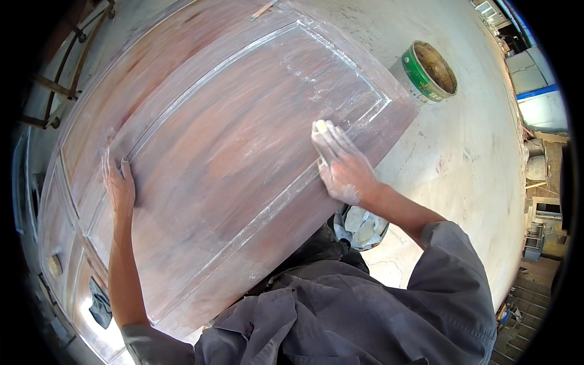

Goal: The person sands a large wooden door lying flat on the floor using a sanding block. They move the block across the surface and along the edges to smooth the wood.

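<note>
Probably partway sanded — the wooden panel (pixel 225 158) under both hands is dusty but patchy. Left hand (pixel 120 182) lies open, seemingly empty; right hand (pixel 342 163) nearly straight-fingered, yellowish bit (pixel 321 126) at its tips — can't tell if gripped.

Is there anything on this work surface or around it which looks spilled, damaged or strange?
The white powder stands out: it streaks the brown panel unevenly, heavier along some grooves, and coats the right hand. It seems dust rather than a spill; nothing looks clearly broken.
</note>
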Motion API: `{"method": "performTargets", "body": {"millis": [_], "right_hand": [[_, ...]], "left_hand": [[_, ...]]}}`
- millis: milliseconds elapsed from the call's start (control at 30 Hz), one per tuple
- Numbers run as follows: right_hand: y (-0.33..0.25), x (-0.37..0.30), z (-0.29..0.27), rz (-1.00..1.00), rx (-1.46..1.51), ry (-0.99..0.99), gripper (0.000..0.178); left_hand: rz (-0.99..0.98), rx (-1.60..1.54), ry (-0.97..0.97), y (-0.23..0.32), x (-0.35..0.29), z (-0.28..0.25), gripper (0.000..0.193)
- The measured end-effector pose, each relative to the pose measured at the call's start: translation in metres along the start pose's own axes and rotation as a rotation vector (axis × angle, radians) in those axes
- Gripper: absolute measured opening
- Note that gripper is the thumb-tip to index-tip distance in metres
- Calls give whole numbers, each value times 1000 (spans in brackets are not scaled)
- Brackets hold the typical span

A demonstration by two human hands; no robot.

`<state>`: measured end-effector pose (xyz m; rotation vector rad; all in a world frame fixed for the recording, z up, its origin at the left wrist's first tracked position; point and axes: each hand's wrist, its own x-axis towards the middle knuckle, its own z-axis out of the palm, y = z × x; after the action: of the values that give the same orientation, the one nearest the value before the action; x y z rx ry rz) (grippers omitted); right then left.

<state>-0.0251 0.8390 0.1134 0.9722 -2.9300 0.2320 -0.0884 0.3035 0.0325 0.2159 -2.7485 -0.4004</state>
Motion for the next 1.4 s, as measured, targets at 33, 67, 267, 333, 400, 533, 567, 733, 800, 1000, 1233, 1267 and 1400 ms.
{"method": "performTargets", "body": {"millis": [33,67,267,333,400,533,567,733,800,1000,1233,1267,1400], "right_hand": [[-17,2,2,-71,28,-26,59],[-36,-1,6,-125,140,-54,56],[137,0,8,210,-99,179,53],[150,4,14,315,-147,182,53],[74,8,2,148,-12,101,53],[-8,6,-18,-305,412,-71,42],[-9,9,-21,-386,489,-84,36],[-7,34,-47,-764,491,22,15],[12,62,-59,-652,520,-27,18],[396,157,43,348,-67,200,68],[489,190,87,708,177,0,74],[486,192,87,705,187,-2,74],[476,206,81,689,187,9,74]], "left_hand": [[20,-29,7,11,-9,-3,53],[38,-45,17,26,-19,-9,53],[135,-240,-79,144,-93,-50,51],[102,-286,-109,185,-122,-64,53],[94,-384,-203,221,-147,-77,59],[-91,-629,-546,300,-159,-104,65],[-194,-741,-658,314,-159,-110,65],[-145,-768,-675,338,-163,-107,57],[-112,-729,-572,335,-171,-98,50],[-186,-778,-370,317,-198,-87,47],[-184,-479,-124,325,-242,-89,60],[-203,-432,-93,321,-249,-96,62],[-395,-133,-72,286,-288,-125,67]]}}
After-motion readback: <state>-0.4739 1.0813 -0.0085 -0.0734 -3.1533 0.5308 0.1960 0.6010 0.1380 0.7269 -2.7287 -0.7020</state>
